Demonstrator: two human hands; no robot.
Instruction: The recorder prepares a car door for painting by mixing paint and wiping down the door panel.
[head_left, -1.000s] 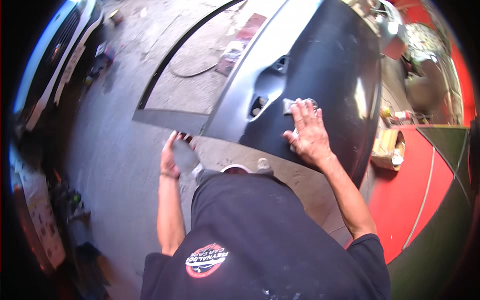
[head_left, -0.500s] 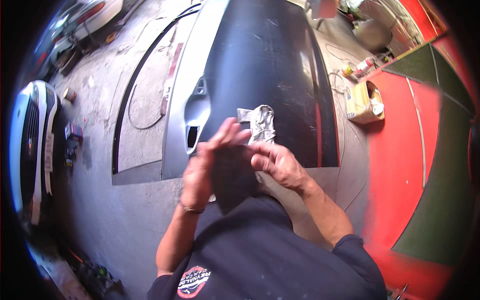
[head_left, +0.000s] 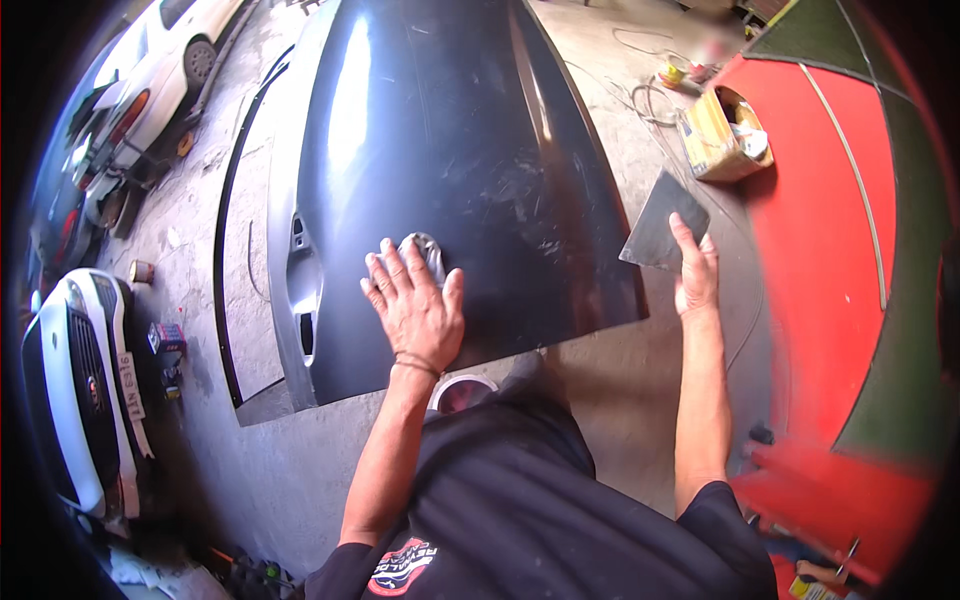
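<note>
A dark car door panel with a recessed handle opening and a window frame lies in front of me. My left hand rests on its lower middle, fingers stretched out over a crumpled light grey cloth, which is partly hidden. Off the panel's right edge, my right hand grips a thin, dark grey square sheet between thumb and fingers.
At left are a white bumper, parked cars and small containers. A cardboard box stands at right by a red panel with dark green areas. Hoses lie on the floor.
The dark sheet has passed from my left hand to my right. My left hand has moved onto the cloth, where my right hand was a second ago. The view has shifted.
</note>
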